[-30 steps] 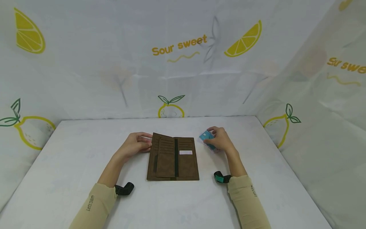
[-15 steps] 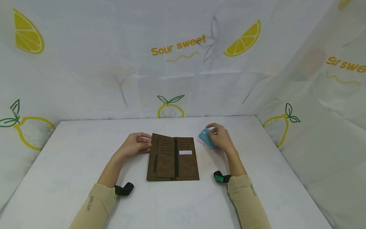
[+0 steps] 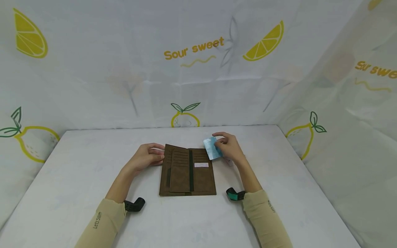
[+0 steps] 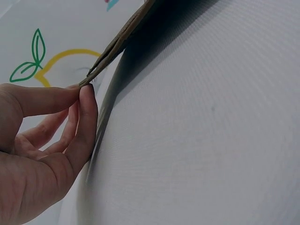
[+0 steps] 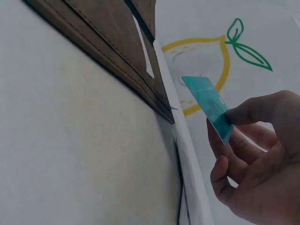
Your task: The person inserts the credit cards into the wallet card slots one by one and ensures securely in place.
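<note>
A brown wallet [image 3: 180, 179] lies spread on the table, with card slots on both sides and a dark band down its middle. A whitish card [image 3: 201, 165] shows in a slot on its right side. My left hand [image 4: 51, 136] pinches the wallet's raised left edge between thumb and fingertips. In my right hand [image 3: 228, 148] a blue card [image 5: 208, 105] is pinched between thumb and fingers, raised over the wallet's upper right corner. Below that hand, partly hidden, lies another pale card [image 3: 228, 161] on the table.
A white cloth covers the table [image 3: 173, 220]. Behind it and at the right hang white cloth walls [image 3: 124, 103] with a lemon print. Each wrist wears a black camera mount [image 3: 135, 205].
My right hand has lifted the blue card off the pale card beneath and carried it left to the wallet's upper right corner. My left hand stays at the wallet's left edge.
</note>
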### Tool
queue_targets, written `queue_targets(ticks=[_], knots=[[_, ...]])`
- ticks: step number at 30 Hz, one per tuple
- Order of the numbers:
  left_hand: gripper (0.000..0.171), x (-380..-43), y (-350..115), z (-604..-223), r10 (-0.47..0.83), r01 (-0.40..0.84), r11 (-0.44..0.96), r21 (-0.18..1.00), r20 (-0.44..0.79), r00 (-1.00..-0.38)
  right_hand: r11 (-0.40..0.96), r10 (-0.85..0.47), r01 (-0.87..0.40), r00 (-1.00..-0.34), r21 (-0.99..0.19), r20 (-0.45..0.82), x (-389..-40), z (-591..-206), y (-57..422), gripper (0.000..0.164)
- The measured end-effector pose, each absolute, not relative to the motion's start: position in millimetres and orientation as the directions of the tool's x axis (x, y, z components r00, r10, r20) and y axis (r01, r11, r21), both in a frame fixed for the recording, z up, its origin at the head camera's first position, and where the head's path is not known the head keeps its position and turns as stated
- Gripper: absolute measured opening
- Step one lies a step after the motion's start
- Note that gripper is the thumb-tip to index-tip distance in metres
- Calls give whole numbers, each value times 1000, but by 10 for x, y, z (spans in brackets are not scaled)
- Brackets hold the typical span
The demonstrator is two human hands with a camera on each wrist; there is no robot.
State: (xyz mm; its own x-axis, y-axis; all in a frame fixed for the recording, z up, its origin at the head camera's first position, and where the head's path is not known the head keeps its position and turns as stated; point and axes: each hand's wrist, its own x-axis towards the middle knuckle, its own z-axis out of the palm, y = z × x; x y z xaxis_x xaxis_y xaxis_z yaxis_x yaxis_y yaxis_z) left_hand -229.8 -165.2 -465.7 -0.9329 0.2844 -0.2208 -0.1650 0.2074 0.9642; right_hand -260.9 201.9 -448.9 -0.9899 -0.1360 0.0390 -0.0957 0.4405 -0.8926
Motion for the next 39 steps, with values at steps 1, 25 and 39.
queue_targets(ticks=[1,25,39], knots=[[45,-2299,-1653,-4658,285,-164,209,964,-221,-933,434,-132,-88,-991,-897,33,-2608,-4490,1990,39],[44,-2307,-1641,-4665,278,-184,188,965,-232,-932,384,-240,-95,-971,-919,0,-2471,-4532,1477,39],[44,-2300,-1639,-4649,278,-185,192,964,-234,-932,414,-299,-197,-952,-889,72,-2358,-4551,1257,35]])
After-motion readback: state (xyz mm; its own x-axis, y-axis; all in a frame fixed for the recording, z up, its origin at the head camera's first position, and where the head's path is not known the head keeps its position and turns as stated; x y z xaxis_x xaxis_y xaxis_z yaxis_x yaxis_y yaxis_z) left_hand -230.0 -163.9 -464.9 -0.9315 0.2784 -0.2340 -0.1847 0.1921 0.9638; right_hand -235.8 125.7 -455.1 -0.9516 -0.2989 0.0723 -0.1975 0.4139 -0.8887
